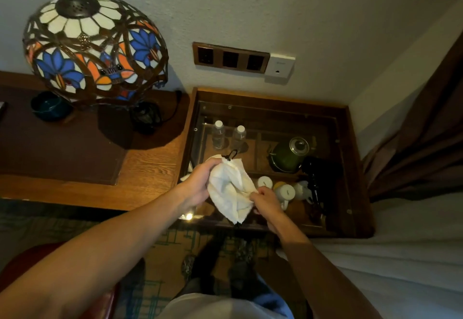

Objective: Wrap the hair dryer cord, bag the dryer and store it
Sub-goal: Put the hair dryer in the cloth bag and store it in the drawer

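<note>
Hands are on the white drawstring bag [231,188], the left hand [198,183] gripping its gathered top and the right hand [266,199] pinching its side, while the black hair dryer [317,168] lies on the glass-topped cabinet [350,168], so next the bag's mouth needs opening.

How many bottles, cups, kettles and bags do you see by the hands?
Water bottles: 2
White cups: 2
Green kettle: 1
White bag: 1, held by the left hand and right hand
Total: 6
</note>
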